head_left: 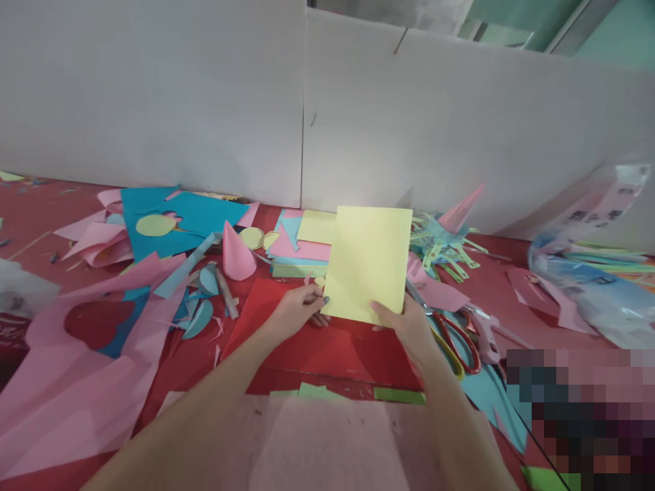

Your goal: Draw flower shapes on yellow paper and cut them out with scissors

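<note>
A sheet of yellow paper (pixel 368 262) is held up, tilted towards me, in front of my chest. My right hand (pixel 406 320) grips its lower right corner, thumb on the front and fingers behind. At the lower left corner, my left hand (pixel 304 305) has its fingers curled in, with the thumb at the paper's edge. Below both hands lies a red sheet (pixel 317 351) on the table. Left of it stands a pink paper cone (pixel 238 256). Scissors with red handles (pixel 463 348) and a yellow-handled pair (pixel 446 351) lie beside my right hand.
Stacked coloured paper (pixel 301 266) lies behind the left hand. A fringed paper piece with a pink cone (pixel 460 211) stands at the back right, near a pink glue gun (pixel 484 327) and a plastic bag (pixel 588 273). Pink sheets (pixel 92 409) cover the left. A white panel (pixel 205 102) closes the back.
</note>
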Action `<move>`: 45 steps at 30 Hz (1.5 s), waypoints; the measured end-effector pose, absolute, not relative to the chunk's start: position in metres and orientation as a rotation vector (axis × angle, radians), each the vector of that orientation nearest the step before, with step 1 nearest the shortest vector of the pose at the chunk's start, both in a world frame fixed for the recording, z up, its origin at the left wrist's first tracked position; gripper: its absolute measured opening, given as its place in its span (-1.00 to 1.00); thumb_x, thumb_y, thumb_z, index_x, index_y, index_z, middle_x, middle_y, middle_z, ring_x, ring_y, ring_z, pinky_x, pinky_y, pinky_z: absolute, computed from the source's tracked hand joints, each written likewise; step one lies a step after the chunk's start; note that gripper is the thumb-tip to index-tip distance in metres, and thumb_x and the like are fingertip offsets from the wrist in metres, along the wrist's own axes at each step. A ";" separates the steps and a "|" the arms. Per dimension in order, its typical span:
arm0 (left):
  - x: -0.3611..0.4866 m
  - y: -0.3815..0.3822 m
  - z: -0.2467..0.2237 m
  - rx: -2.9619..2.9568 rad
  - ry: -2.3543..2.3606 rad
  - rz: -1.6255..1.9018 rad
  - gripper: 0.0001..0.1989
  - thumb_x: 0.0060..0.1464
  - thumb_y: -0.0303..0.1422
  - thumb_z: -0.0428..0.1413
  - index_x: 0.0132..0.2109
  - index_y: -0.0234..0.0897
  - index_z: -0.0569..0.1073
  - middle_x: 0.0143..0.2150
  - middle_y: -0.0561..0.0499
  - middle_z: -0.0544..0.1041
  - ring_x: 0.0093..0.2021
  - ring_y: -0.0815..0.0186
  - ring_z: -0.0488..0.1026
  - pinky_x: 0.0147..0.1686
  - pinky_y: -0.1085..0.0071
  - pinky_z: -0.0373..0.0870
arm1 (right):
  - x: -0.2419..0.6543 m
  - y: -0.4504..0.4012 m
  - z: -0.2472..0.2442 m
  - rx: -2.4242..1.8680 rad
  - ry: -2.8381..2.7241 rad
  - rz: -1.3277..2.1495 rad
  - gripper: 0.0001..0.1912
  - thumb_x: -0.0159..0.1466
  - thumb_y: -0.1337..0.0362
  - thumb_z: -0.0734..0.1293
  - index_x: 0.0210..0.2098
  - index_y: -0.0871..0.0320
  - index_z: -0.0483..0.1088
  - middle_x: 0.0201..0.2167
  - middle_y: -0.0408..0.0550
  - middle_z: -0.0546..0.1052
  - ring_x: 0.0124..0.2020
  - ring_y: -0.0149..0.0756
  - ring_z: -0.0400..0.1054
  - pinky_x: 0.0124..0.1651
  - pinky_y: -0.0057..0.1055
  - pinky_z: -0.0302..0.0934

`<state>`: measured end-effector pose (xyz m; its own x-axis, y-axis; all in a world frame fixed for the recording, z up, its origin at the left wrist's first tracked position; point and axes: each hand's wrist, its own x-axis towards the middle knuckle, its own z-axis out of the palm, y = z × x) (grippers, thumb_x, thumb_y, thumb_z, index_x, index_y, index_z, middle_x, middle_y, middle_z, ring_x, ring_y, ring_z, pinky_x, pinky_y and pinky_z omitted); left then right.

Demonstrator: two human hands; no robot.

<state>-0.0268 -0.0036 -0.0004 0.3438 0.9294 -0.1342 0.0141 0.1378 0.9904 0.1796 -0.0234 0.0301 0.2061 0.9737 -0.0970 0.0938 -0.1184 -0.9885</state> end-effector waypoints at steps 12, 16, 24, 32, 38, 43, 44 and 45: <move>-0.026 -0.004 0.001 1.240 1.022 0.855 -0.77 -0.01 -0.22 0.05 -0.42 -0.30 0.25 -0.57 0.05 0.49 -0.57 0.36 0.48 -0.56 0.48 0.43 | 0.178 -0.023 0.029 -1.441 -1.077 1.094 -0.51 -0.16 0.15 0.43 -0.25 0.25 0.42 -0.32 0.02 0.53 -0.37 -0.12 0.41 -0.59 -0.31 0.41; -0.026 -0.004 -0.001 1.240 1.008 0.875 -0.76 -0.03 -0.21 0.06 -0.42 -0.30 0.25 -0.58 0.07 0.47 -0.55 0.34 0.49 -0.54 0.48 0.43 | 0.178 -0.023 0.029 -1.454 -1.081 1.088 -0.50 -0.16 0.14 0.43 -0.24 0.25 0.42 -0.31 0.03 0.53 -0.36 -0.12 0.41 -0.58 -0.31 0.41; -0.026 -0.004 -0.001 1.251 1.009 0.880 -0.76 -0.03 -0.21 0.07 -0.40 -0.30 0.27 -0.57 0.10 0.42 -0.52 0.34 0.50 -0.54 0.50 0.43 | 0.179 -0.023 0.028 -1.444 -1.081 1.095 -0.54 -0.14 0.17 0.43 -0.25 0.21 0.41 -0.29 -0.01 0.53 -0.35 -0.12 0.41 -0.57 -0.32 0.41; -0.026 -0.003 0.000 1.272 1.011 0.876 -0.78 -0.02 -0.22 0.06 -0.40 -0.31 0.27 -0.57 0.10 0.41 -0.50 0.34 0.50 -0.53 0.49 0.43 | 0.178 -0.023 0.030 -1.455 -1.079 1.079 -0.52 -0.16 0.17 0.44 -0.24 0.23 0.41 -0.31 0.00 0.53 -0.36 -0.13 0.41 -0.58 -0.34 0.42; -0.026 -0.004 -0.001 1.265 1.008 0.876 -0.77 -0.03 -0.21 0.06 -0.40 -0.31 0.26 -0.57 0.11 0.41 -0.50 0.33 0.50 -0.52 0.49 0.43 | 0.177 -0.024 0.031 -1.456 -1.068 1.076 -0.53 -0.15 0.18 0.44 -0.24 0.22 0.41 -0.30 0.01 0.52 -0.37 -0.12 0.42 -0.59 -0.33 0.42; -0.027 -0.004 0.000 1.268 1.005 0.871 -0.76 -0.03 -0.20 0.06 -0.40 -0.31 0.26 -0.57 0.10 0.41 -0.50 0.33 0.50 -0.52 0.49 0.43 | 0.179 -0.023 0.029 -1.462 -1.063 1.074 -0.51 -0.16 0.19 0.45 -0.23 0.23 0.40 -0.30 0.00 0.52 -0.36 -0.13 0.42 -0.59 -0.35 0.43; -0.027 -0.004 0.000 1.269 1.005 0.872 -0.75 -0.03 -0.20 0.06 -0.40 -0.31 0.26 -0.57 0.10 0.41 -0.50 0.33 0.50 -0.52 0.49 0.43 | 0.179 -0.023 0.029 -1.458 -1.062 1.078 -0.51 -0.16 0.19 0.45 -0.23 0.23 0.39 -0.31 -0.01 0.52 -0.36 -0.14 0.42 -0.59 -0.35 0.43; -0.027 -0.004 0.000 1.269 1.006 0.872 -0.76 -0.03 -0.20 0.06 -0.41 -0.31 0.26 -0.57 0.10 0.41 -0.51 0.34 0.50 -0.52 0.49 0.43 | 0.179 -0.023 0.028 -1.456 -1.062 1.082 -0.51 -0.15 0.19 0.45 -0.23 0.23 0.39 -0.31 -0.01 0.52 -0.37 -0.15 0.42 -0.59 -0.35 0.43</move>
